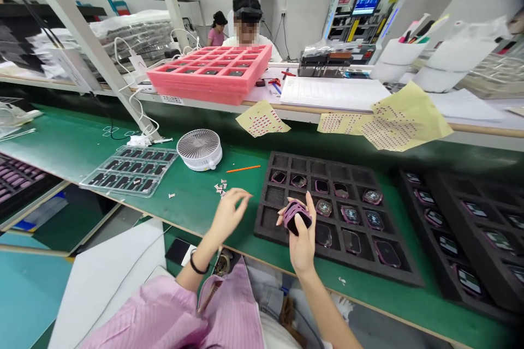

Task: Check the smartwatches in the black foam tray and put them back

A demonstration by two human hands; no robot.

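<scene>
My right hand [302, 245] holds a dark watch-like case wrapped in a purple-pink band [297, 216], just above the near left corner of a black foam tray [262, 223]. The tray's square compartments hold several similar dark cases with pink rims, and some compartments show bare foam. My left hand [227, 212] hangs over the green bench mat [245, 240] with its fingers apart and nothing visible in them. It is nearest to a small scatter of pale bits [220, 188]. A second black foam tray [450, 234] with similar items lies at the right.
A white fan [200, 149], a clear plastic tray [130, 170] and an orange stick [243, 169] lie on the mat. Yellow perforated sheets [405, 120] hang over the bench edge. Across the bench, a person [248, 32] sits behind a pink foam tray [208, 73].
</scene>
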